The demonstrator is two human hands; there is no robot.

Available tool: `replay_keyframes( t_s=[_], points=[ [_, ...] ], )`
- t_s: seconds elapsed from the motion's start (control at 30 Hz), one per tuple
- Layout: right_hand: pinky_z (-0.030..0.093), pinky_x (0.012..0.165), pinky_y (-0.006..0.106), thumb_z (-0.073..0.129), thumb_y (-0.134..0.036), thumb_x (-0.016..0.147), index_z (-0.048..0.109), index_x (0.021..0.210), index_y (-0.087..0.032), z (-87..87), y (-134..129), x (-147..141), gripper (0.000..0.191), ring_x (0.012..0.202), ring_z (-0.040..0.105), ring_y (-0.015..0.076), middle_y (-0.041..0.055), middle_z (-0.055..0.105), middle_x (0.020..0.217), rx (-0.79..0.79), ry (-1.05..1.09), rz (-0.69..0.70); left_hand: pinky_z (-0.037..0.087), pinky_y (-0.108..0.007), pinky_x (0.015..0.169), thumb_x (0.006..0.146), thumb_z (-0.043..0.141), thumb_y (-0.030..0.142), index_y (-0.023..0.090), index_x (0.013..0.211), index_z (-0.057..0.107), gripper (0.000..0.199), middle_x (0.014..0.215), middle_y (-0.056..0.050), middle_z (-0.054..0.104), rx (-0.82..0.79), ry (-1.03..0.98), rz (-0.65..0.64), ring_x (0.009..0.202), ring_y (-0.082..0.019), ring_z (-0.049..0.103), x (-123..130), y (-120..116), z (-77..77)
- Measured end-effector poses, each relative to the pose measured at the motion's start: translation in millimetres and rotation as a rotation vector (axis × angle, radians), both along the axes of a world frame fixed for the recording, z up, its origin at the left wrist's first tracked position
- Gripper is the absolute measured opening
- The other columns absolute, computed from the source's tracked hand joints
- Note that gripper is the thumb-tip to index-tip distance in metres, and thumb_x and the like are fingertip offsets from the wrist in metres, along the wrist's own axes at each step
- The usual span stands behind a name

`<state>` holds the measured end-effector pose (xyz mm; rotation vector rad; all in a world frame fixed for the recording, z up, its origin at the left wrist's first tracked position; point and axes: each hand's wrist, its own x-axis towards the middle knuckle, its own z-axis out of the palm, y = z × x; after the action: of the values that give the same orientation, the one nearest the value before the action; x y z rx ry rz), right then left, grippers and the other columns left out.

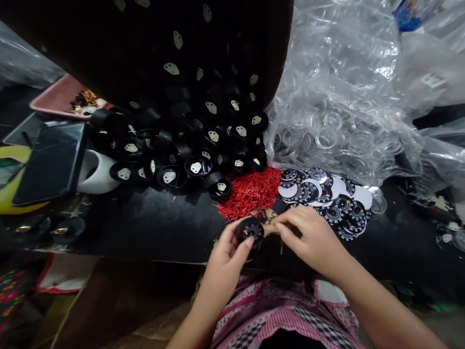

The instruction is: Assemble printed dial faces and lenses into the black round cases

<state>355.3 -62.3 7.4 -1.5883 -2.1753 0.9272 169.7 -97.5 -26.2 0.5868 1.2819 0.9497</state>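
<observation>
My left hand [227,252] is wrapped round a small black round gauge [250,230], its dial tilted up and my thumb on its edge. My right hand [308,236] is closed in a pinch at the gauge's right side. A short tan piece [269,229] shows between its fingertips and the gauge; I cannot make out exactly what it is. Just beyond my hands lies a heap of thin red pointers [250,191]. To their right is a spread pile of black printed dial discs [332,208], some turned white side up.
Many black round cases [196,167] spill from a large dark container [163,39]. Clear plastic rings [327,131] lie in a transparent bag [348,58]. At left are a dark phone-like slab [51,160], tape rolls [96,172] and a pink tray [54,99]. The table's front edge [145,261] is near me.
</observation>
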Motion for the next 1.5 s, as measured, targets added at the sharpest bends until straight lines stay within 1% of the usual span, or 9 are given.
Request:
replay_keyframes(
  t_s=[0.1,0.23,0.43,0.7,0.8,0.87,1.0,1.17,1.5],
  points=[
    [0.037,0.08,0.043,0.054,-0.024,0.095,0.066,0.087,-0.017,-7.0,17.9,-19.9,0.017,0.087,0.062,0.0278,0.0093,0.071,0.087,0.125,-0.355,0.03,0.05,-0.039,0.101,0.081,0.074,0.032,0.024,0.114,0.065,0.035,0.11,-0.006,0.074,-0.061,-0.128,0.184,0.105,-0.024,0.07,-3.7,1.0,0.0],
    [0.033,0.077,0.042,0.053,-0.021,0.094,0.066,0.088,-0.013,-14.1,26.8,-38.4,0.016,0.085,0.062,0.0303,0.0137,0.07,0.086,0.186,-0.487,0.034,0.048,-0.039,0.106,0.083,0.073,0.03,0.023,0.108,0.065,0.027,0.114,-0.006,0.073,-0.043,-0.263,0.283,0.112,-0.024,0.068,1.3,1.8,2.1],
    [0.032,0.077,0.037,0.058,-0.023,0.093,0.063,0.083,-0.018,-11.3,18.5,-30.7,0.012,0.082,0.059,0.0224,0.0048,0.07,0.084,0.179,-0.321,0.044,0.048,-0.038,0.106,0.086,0.07,0.03,0.026,0.108,0.066,0.023,0.115,-0.004,0.074,-0.039,-0.365,0.281,0.118,-0.024,0.065,16.6,9.5,4.9],
    [0.031,0.076,0.037,0.054,-0.025,0.098,0.061,0.078,-0.019,1.4,11.8,-19.3,0.022,0.081,0.054,0.021,0.0035,0.065,0.08,0.233,-0.143,0.036,0.05,-0.041,0.103,0.087,0.07,0.033,0.024,0.114,0.067,0.029,0.112,-0.008,0.076,-0.013,-0.403,0.249,0.111,-0.026,0.069,14.5,16.0,12.9],
    [0.035,0.08,0.036,0.056,-0.023,0.098,0.062,0.082,-0.02,8.6,11.0,-19.9,0.017,0.083,0.056,0.0189,0.001,0.066,0.083,0.101,0.088,0.019,0.05,-0.039,0.103,0.089,0.069,0.033,0.029,0.129,0.06,0.042,0.114,-0.005,0.075,-0.002,-0.31,0.258,0.11,-0.024,0.069,12.7,17.0,9.6],
    [0.036,0.082,0.035,0.056,-0.022,0.098,0.062,0.084,-0.02,11.7,10.4,-21.2,0.015,0.084,0.057,0.0182,0.0002,0.066,0.084,0.048,0.187,0.009,0.05,-0.037,0.102,0.089,0.069,0.033,0.03,0.129,0.06,0.041,0.118,-0.003,0.073,-0.004,-0.235,0.215,0.112,-0.023,0.068,14.4,16.8,4.7],
    [0.036,0.081,0.037,0.057,-0.022,0.097,0.063,0.083,-0.02,13.4,9.5,-22.6,0.015,0.083,0.056,0.0191,0.0008,0.065,0.082,0.047,0.135,-0.025,0.049,-0.036,0.103,0.09,0.067,0.035,0.029,0.119,0.065,0.03,0.123,-0.003,0.07,0.042,-0.193,0.1,0.115,-0.023,0.065,20.5,14.5,-1.3],
    [0.037,0.078,0.036,0.058,-0.02,0.095,0.062,0.081,-0.02,14.6,8.2,-21.8,0.015,0.079,0.055,0.0188,0.0003,0.062,0.078,0.054,0.09,-0.059,0.047,-0.034,0.105,0.089,0.068,0.033,0.027,0.12,0.065,0.032,0.124,-0.005,0.07,0.121,-0.093,0.043,0.12,-0.024,0.063,21.0,13.5,5.9],
    [0.038,0.07,0.03,0.056,-0.013,0.094,0.055,0.074,-0.019,15.5,-0.8,-22.4,0.02,0.073,0.054,0.0165,0.0002,0.058,0.074,0.061,0.129,-0.05,0.056,-0.029,0.084,0.084,0.066,0.024,0.022,0.106,0.065,0.021,0.097,-0.001,0.075,0.293,0.216,0.007,0.092,-0.018,0.072,15.5,12.1,9.1]
  ],
)
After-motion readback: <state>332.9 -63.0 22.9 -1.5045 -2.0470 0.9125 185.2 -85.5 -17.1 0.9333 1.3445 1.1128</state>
